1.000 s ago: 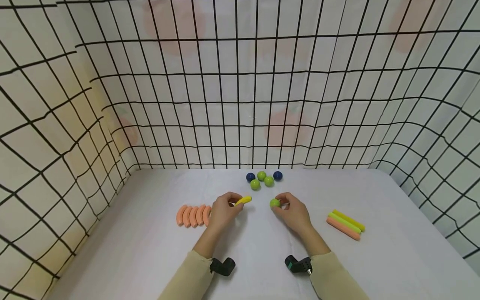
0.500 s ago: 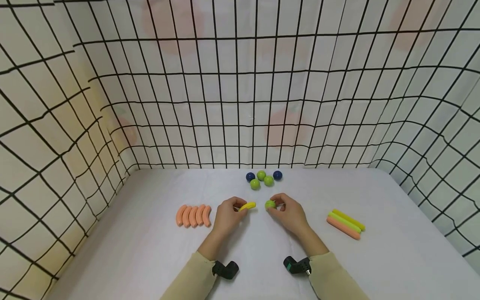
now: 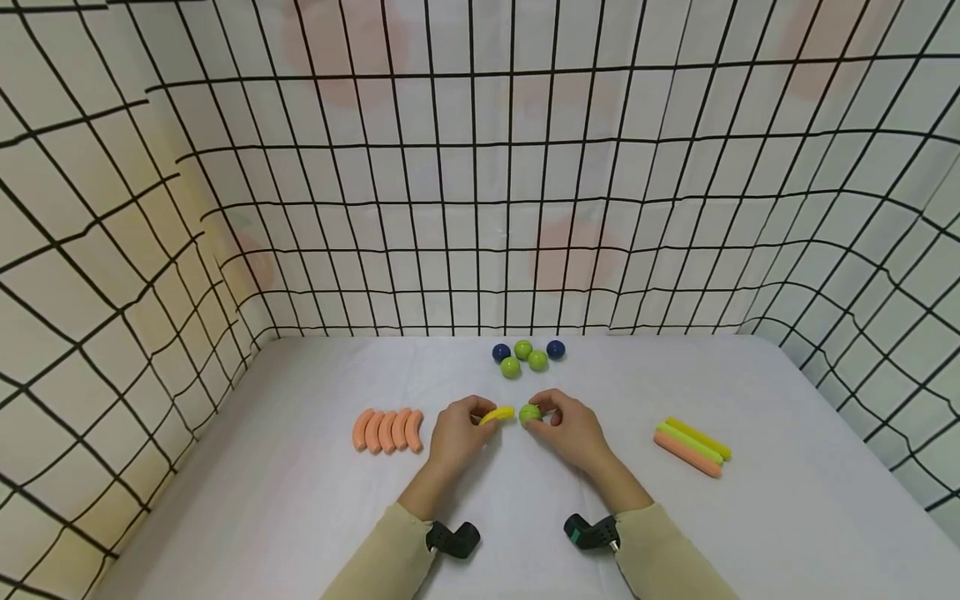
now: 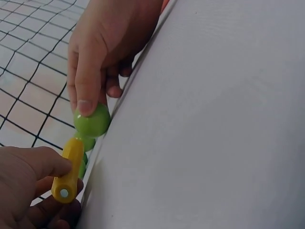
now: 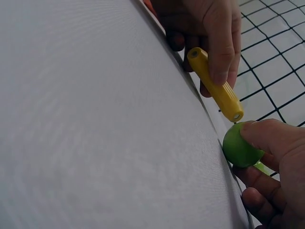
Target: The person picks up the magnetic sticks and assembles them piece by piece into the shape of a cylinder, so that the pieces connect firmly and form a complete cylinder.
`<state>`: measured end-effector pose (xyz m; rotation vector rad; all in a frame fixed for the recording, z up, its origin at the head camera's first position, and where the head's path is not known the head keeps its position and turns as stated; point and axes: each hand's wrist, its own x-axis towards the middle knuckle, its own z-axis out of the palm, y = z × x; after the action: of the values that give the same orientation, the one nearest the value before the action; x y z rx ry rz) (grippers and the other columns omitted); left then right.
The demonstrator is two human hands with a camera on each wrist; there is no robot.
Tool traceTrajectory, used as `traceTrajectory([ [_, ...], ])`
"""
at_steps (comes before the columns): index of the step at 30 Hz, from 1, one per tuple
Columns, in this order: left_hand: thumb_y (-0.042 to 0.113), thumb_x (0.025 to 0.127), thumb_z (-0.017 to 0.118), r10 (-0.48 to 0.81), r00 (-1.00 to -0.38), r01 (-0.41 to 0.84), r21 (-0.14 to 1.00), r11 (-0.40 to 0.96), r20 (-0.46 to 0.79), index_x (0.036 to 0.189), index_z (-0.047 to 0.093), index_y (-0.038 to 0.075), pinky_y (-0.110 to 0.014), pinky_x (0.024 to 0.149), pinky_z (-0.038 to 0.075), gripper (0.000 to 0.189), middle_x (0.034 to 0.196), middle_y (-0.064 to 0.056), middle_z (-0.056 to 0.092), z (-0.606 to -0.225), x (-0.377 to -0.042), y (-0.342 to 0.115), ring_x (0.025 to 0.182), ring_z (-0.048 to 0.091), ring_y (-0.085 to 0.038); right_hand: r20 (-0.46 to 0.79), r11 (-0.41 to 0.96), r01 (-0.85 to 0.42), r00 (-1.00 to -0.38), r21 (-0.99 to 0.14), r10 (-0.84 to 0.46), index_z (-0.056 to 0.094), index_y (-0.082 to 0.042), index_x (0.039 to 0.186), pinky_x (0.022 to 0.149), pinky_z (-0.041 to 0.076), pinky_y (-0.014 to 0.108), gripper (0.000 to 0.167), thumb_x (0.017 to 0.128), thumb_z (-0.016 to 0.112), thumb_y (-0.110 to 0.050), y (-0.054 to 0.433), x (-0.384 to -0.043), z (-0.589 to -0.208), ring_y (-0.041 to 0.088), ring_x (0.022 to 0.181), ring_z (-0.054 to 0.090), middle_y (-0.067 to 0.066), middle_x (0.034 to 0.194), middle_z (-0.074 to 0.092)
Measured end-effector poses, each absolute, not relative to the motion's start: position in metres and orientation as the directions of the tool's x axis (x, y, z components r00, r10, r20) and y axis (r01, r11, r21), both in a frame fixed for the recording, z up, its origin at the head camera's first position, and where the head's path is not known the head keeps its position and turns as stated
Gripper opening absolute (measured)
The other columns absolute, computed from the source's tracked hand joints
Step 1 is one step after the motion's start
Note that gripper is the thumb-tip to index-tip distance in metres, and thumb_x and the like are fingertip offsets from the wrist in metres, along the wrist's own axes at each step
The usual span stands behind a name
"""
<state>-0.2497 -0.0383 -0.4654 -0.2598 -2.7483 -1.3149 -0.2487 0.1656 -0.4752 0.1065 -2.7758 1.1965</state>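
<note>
My left hand pinches a yellow curved magnetic rod between thumb and fingers. A pale round disc shows in the rod's end in the left wrist view. My right hand pinches a green ball with thumb and fingertips, its front side facing the rod. In the right wrist view the free tip of the yellow rod is right at the green ball. Both hands are held over the middle of the white table, close together.
Several orange curved rods lie in a row at the left. Straight rods in yellow, lime and orange lie side by side at the right. Behind the hands sit green balls and dark blue balls. A black-gridded cloth surrounds the table.
The hands have come together: my left hand has moved right and slightly nearer with the yellow rod, my right hand left with the green ball. The gap between rod and ball has narrowed.
</note>
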Motion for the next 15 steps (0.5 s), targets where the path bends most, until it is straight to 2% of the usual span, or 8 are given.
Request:
traceTrajectory([
  [15,0.021,0.087,0.075,0.125,-0.98,0.2,0.747,0.634,0.157,0.105,0.074,0.015,-0.027,0.072,0.049,0.019,0.099,0.001,0.075,-0.4676,-0.2494,-0.0361,0.079,0.06,-0.008,0.13,0.688,-0.112,-0.991,-0.717,-0.027,0.068,-0.022,0.11,0.067,0.034,0.028,0.029,0.084,0.08,-0.029,0.1626,-0.2456,-0.4734,0.014,0.076,0.047,-0.004,0.095,0.068],
])
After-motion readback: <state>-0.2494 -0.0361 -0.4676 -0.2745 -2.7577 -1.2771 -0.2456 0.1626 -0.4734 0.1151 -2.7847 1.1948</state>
